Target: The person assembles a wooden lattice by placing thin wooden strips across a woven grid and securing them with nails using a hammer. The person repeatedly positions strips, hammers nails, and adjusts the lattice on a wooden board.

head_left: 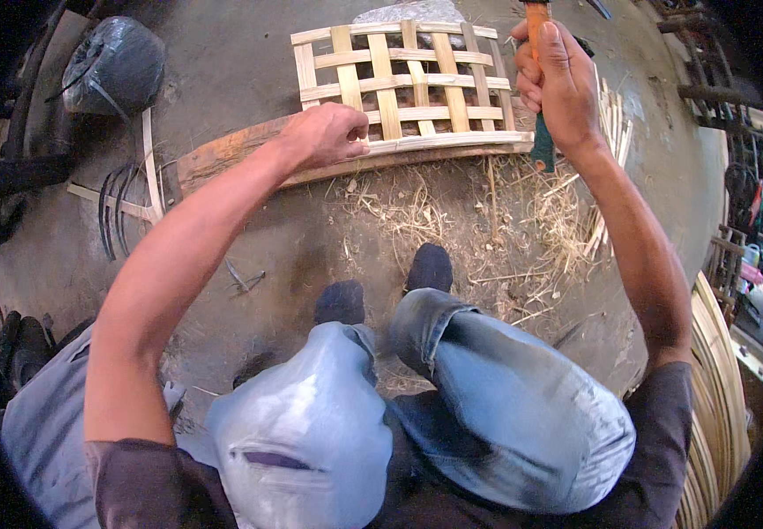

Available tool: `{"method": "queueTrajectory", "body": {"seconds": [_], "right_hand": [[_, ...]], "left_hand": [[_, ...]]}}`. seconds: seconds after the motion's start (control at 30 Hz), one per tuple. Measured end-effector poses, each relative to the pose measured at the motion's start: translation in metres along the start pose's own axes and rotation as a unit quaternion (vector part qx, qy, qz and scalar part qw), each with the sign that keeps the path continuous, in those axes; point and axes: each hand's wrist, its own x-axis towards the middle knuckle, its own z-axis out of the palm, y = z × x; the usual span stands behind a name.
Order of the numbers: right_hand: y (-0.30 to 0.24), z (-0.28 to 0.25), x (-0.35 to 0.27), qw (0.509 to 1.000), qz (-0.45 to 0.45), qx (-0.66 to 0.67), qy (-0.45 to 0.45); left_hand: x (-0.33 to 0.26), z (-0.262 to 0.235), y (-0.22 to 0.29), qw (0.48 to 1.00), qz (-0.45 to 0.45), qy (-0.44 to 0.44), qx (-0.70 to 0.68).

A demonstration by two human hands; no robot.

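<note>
A woven panel of pale split-bamboo strips (387, 82), an open lattice with a frame, rests with its near edge on a wooden plank (238, 152). My left hand (328, 135) is closed at the panel's near left corner, fingers curled and pressed against the near strip. Anything small pinched in them is hidden. Raised beyond the panel's right side, my right hand (562, 84) grips a hammer by its orange and green handle (543, 145). Only a bit of the hammer's dark head shows at the top edge.
Straw-like shavings (408, 216) litter the ground before the plank. Thin bamboo strips (610, 132) lie at the right. A plastic-wrapped roll (117, 66) sits at the far left, with dark curved bands (112, 212) nearer. Long bundled strips (716, 388) stand by my right side.
</note>
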Motion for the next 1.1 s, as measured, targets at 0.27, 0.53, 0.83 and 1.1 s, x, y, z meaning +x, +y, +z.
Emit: {"method": "queueTrajectory", "body": {"seconds": [0.27,0.53,0.83,1.1], "right_hand": [[-0.053,0.008,0.006,0.995,0.031,-0.093,-0.02],[-0.046,0.08,0.048,0.993,0.073,0.024,0.089],[-0.082,0.079,0.053,0.996,0.049,0.029,0.064],[-0.077,0.069,0.063,0.994,0.051,0.019,0.094]], "left_hand": [[-0.012,0.027,-0.022,0.997,-0.018,0.057,-0.046],[-0.003,0.033,-0.025,0.997,-0.007,0.052,-0.055],[0.003,0.033,-0.029,0.998,-0.048,0.024,-0.043],[0.003,0.029,-0.027,0.998,-0.018,0.037,-0.054]]}}
